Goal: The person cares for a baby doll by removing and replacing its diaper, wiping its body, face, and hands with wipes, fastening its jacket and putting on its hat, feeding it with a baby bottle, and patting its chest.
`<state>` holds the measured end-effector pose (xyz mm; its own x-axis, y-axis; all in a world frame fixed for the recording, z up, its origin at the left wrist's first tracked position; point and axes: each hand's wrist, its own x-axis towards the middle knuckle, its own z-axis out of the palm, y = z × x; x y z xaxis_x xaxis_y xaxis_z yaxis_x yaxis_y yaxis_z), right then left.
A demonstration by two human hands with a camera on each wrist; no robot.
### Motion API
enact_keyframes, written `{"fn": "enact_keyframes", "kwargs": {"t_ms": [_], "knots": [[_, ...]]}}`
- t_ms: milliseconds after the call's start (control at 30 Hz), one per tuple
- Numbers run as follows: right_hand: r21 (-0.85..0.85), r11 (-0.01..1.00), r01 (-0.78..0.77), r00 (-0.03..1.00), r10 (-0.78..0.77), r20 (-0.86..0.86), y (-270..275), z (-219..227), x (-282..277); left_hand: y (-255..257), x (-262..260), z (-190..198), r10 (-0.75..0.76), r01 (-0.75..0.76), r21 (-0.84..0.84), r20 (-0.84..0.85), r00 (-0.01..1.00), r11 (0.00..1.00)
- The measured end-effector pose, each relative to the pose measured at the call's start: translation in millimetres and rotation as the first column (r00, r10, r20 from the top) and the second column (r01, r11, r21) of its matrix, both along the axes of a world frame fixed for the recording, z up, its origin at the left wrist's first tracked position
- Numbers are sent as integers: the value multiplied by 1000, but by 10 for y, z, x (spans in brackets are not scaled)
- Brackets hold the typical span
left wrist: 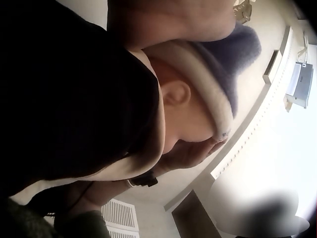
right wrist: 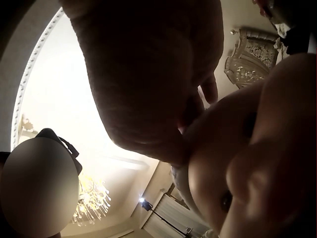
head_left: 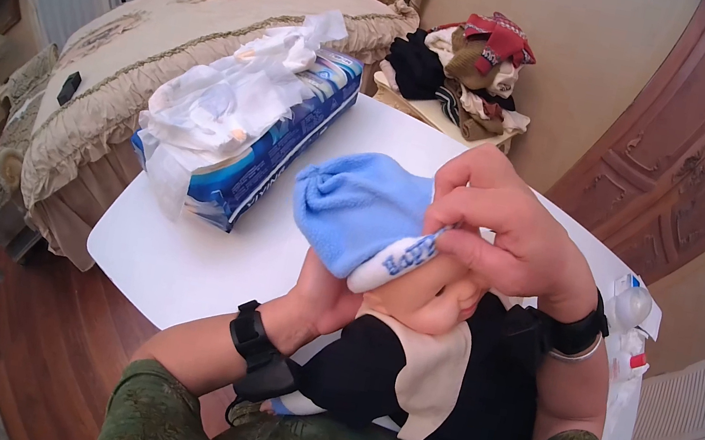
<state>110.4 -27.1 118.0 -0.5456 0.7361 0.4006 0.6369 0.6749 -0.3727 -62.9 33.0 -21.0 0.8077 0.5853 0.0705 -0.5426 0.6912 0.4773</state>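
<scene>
A baby doll [head_left: 423, 303] leans against the person's front, dressed in black with a beige collar [head_left: 430, 366]. On its head sits a light blue fleece hat [head_left: 355, 206] with a white brim [head_left: 387, 266] that carries blue lettering. My right hand [head_left: 511, 229] pinches the brim's front edge over the doll's forehead, between thumb and fingers. From behind and below, my left hand [head_left: 324, 300] cups the back of the doll's head; its fingertips are hidden there. The left wrist view shows the doll's bare ear [left wrist: 177, 92] under the brim.
A blue diaper pack [head_left: 291, 139] with loose white diapers [head_left: 222, 103] on top lies on the white table [head_left: 149, 250]. Clear plastic items [head_left: 634, 307] sit at the table's right edge. Behind stand a bed [head_left: 220, 8] and a pile of folded clothes [head_left: 468, 71].
</scene>
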Motion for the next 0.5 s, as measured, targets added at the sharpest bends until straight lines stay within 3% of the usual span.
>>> {"fn": "enact_keyframes", "kwargs": {"t_ms": [133,267,300,400,500], "knots": [[-85,996,21,978,-38,-207,-100,-149,135,-56,133,-113,-38,37,-6,-159,987,999],[-76,996,47,978,-61,-198,-192,-226,252,-230,194,-117,-119,108,-54,-332,936,993],[-71,996,47,980,-60,-188,-199,-231,286,-229,213,-139,-131,119,-56,-332,934,991],[-51,997,65,978,-74,-196,-185,-271,336,-138,282,-274,14,-10,20,-260,966,1000],[-37,998,43,971,-51,-235,-103,-424,445,10,334,-406,33,-37,-22,-178,984,999]]}}
